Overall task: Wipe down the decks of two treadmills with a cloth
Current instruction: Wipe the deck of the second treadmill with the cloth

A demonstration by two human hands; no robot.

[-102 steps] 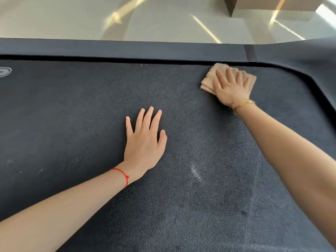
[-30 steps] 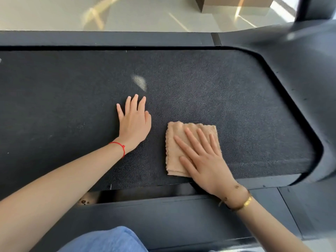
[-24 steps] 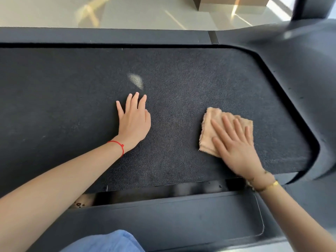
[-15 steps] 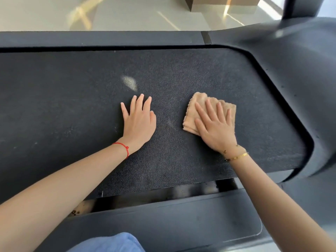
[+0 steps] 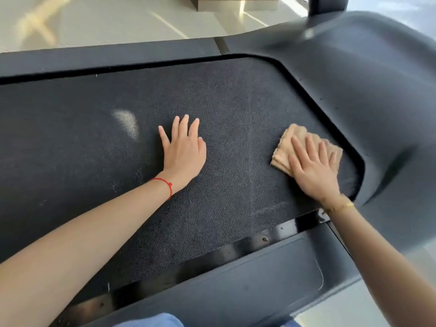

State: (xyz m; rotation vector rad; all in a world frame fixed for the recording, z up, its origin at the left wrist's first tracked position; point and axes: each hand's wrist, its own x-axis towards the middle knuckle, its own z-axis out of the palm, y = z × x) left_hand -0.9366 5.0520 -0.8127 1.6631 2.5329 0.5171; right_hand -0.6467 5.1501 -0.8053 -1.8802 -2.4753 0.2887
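The treadmill's dark textured deck (image 5: 82, 175) fills most of the view. A folded tan cloth (image 5: 286, 143) lies flat on the deck near its right end, close to the curved black motor cover. My right hand (image 5: 311, 166) presses on the cloth with straight, spread fingers and hides much of it. My left hand (image 5: 184, 152) rests flat on the bare deck in the middle, fingers straight, a red string round its wrist.
The black motor cover (image 5: 368, 90) curves round the deck's right end, with an upright post (image 5: 328, 4) at the top right. Black side rails run along the far edge (image 5: 106, 57) and the near edge (image 5: 236, 293). Pale floor and a box base (image 5: 236, 2) lie beyond.
My right hand has slid the cloth to the right, from beside my left hand to the deck's right end. My left hand has stayed flat in place.
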